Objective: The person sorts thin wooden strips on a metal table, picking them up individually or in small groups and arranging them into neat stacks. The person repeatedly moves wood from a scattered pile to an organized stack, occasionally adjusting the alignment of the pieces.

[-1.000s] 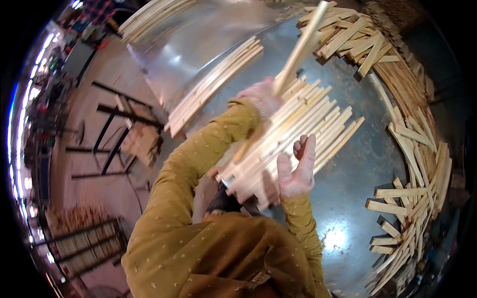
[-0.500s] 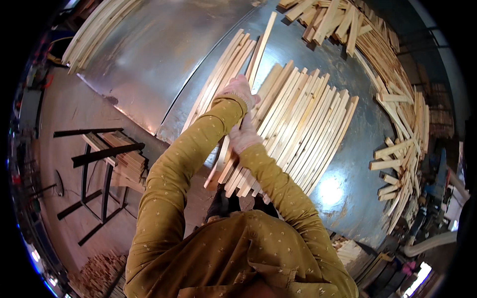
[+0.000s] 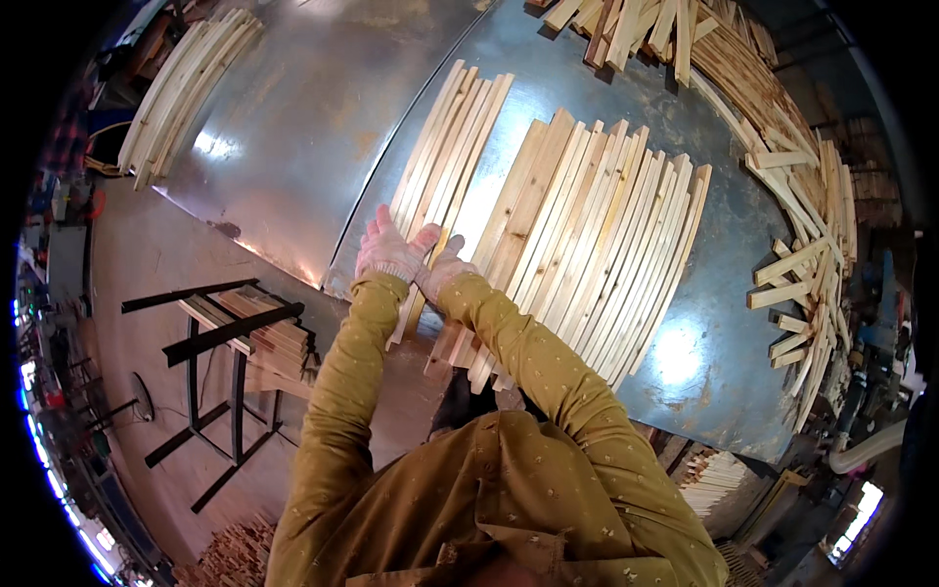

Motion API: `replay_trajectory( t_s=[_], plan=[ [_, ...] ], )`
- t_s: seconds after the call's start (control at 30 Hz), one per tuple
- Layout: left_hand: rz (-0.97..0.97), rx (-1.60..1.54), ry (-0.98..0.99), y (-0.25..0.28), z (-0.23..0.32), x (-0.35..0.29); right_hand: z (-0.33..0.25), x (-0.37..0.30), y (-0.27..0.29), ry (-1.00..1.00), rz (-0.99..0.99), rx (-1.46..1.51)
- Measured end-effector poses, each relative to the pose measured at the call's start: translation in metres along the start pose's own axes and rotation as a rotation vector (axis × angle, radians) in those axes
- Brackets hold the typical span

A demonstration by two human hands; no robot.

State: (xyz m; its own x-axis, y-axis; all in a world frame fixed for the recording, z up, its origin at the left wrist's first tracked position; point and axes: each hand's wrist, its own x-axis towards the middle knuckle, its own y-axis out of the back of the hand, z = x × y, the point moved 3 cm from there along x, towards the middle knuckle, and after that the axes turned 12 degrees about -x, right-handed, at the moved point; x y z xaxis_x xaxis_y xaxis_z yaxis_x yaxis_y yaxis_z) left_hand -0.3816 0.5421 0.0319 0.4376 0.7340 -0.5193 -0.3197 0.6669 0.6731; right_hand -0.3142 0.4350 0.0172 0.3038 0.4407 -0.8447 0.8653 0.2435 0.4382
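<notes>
Both my hands wear pale pinkish gloves. My left hand [image 3: 393, 247] lies over the lower left part of a narrow group of light wooden strips [image 3: 452, 147], its fingers spread and its thumb toward the right. Close beside it, my right hand [image 3: 445, 269] rests against the right side of the same strips near their lower ends; its fingers look stretched out, though partly hidden. To the right lies a wider row of wooden strips [image 3: 587, 225], side by side with uneven ends. A bare gap of metal table [image 3: 489, 186] separates the two groups.
Another bundle of strips [image 3: 191, 88] lies at the table's far left. Loose wood pieces [image 3: 792, 274] are heaped along the right side and the far right. Left of the table stands a black metal frame [image 3: 235, 391] beside stacked boards [image 3: 269, 328].
The slanted strip under my hands now lies along the right side of the narrow group. Both hands have moved left and nearer to me, and my left hand has opened out.
</notes>
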Motion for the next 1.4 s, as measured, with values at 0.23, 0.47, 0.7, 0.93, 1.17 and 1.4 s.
replay_trajectory(
  t_s=[0.23,0.47,0.7,0.93,1.17,1.4],
  plan=[
    [0.144,0.342,0.087,0.037,-0.005,0.008,-0.047,0.009,0.005,0.449,-0.11,-0.418],
    [0.213,0.332,-0.015,0.051,-0.01,0.014,0.031,-0.019,0.03,0.63,0.171,-1.409],
    [0.301,0.409,-0.034,0.122,-0.083,0.106,0.084,-0.036,0.032,0.579,0.208,-1.04],
    [0.226,0.495,-0.013,0.131,-0.111,0.146,0.098,-0.018,0.015,0.502,0.225,-0.951],
    [0.37,0.592,-0.096,0.124,-0.108,0.143,0.2,-0.055,0.067,0.278,0.868,-0.202],
    [0.027,0.336,-0.987,-0.098,0.04,0.079,0.415,-0.071,0.129,-0.403,1.337,0.011]
  ],
)
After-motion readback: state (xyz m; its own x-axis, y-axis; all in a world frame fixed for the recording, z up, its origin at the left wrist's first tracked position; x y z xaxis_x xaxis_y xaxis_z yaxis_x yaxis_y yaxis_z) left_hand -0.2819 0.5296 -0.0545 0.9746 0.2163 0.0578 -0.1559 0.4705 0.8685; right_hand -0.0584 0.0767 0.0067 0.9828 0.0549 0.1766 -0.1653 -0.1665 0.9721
